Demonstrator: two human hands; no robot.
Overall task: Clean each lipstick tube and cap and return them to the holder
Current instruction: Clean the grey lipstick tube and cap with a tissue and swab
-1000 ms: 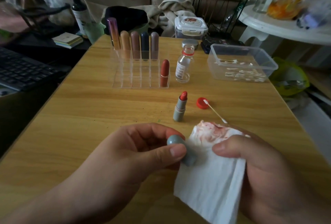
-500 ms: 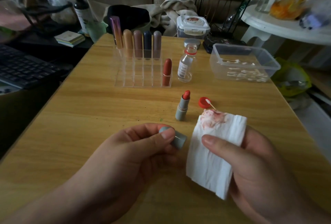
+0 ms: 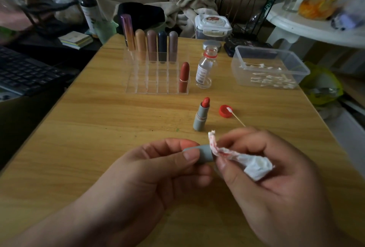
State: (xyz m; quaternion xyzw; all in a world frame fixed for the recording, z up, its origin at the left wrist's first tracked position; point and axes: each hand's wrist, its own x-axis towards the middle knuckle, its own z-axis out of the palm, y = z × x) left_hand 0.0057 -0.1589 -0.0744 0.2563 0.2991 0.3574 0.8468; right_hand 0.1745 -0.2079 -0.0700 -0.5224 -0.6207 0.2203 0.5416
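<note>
View: head camera, looking down over a wooden bench, both hands low in the frame.
Left hand: thumb and fingers pinch a grey lipstick cap, which lies sideways with its open end facing right.
Right hand: fingers are curled round a scrunched white tissue. The tissue's red-stained, twisted corner touches the cap's open end. Whether it reaches inside cannot be told.
Matching tube: grey, upright on the bench just beyond the hands, uncapped, red stick exposed.
Holder: clear plastic grid further back. Five capped lipsticks stand in its rear row and one red-brown lipstick in the front right slot.
Nearby: a small clear bottle without its lid stands just right of the holder. A cotton swab rests its tip on a red lid. A clear tub of swabs is at the far right.
Step in hand: probably wiping lipstick residue from the cap's rim and inside.
Doing it well: keep the left pinch near the closed end so the rim stays free. Use a clean part of the tissue, since the stained corner may smear colour back on. Turn the cap against the tissue, and keep both hands clear of the upright tube, which looks easy to knock over.
</note>
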